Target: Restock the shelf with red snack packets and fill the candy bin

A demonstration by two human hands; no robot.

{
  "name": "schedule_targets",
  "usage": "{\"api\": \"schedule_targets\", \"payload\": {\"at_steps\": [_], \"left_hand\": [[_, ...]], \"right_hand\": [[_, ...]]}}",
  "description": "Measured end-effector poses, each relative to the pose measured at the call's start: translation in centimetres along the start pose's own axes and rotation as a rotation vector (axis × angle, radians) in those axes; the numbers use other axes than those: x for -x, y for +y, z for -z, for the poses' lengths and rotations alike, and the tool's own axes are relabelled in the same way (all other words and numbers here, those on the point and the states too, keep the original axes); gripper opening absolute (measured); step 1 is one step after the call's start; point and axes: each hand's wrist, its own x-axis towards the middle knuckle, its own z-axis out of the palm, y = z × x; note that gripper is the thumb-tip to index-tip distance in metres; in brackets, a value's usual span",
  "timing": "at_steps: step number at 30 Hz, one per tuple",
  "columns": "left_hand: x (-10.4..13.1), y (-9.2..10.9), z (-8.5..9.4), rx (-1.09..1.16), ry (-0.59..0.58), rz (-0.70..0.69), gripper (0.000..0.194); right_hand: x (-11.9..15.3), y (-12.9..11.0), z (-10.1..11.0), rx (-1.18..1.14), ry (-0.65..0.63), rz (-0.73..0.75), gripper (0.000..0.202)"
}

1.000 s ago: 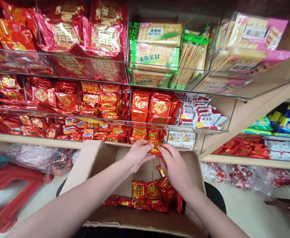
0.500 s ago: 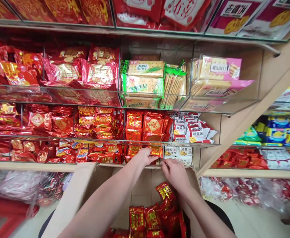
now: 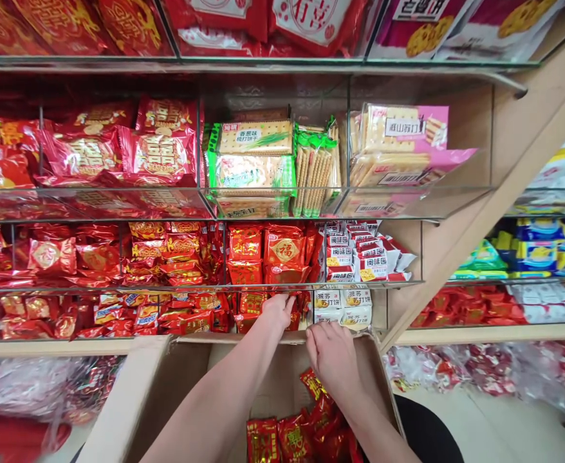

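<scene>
My left hand (image 3: 277, 312) reaches over the box's far edge into a low shelf compartment. Its visible fingers are stretched out and lie against red snack packets (image 3: 252, 302); the other fingertips are hidden. On the far rim of an open cardboard box (image 3: 195, 338) rests my right hand (image 3: 331, 346), its fingers curled over the edge. Inside the box, below both arms, lie several loose red packets with gold print (image 3: 263, 440). White cracker packets (image 3: 343, 306) fill the compartment just right of my left hand.
Glass-fronted shelves rise above, holding red packets (image 3: 161, 151), green-edged crackers (image 3: 253, 172) and pink-ended crackers (image 3: 398, 138). A slanting wooden panel (image 3: 461, 225) closes the right side. Plastic-bagged goods (image 3: 495, 373) lie under the bottom shelf. A red object (image 3: 17, 437) stands at lower left.
My left hand has gone from pinching a red packet to lying over the packets in the compartment. My right hand's fingers have curled over the box rim. The view has shifted.
</scene>
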Motion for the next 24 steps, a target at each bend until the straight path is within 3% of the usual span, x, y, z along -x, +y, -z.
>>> {"api": "schedule_targets", "payload": {"at_steps": [9, 18, 24], "left_hand": [[-0.5, -0.7, -0.5, -0.069, -0.046, 0.124, 0.019], [-1.3, -0.3, -0.9, 0.059, -0.053, -0.078, 0.016], [-1.2, -0.3, -1.0, 0.06, -0.095, -0.126, 0.03]], "right_hand": [[0.2, 0.2, -0.3, -0.031, 0.029, 0.003, 0.025], [0.2, 0.3, -0.6, -0.049, 0.021, -0.016, 0.024], [0.4, 0.3, -0.5, -0.064, 0.027, -0.009, 0.023]]}}
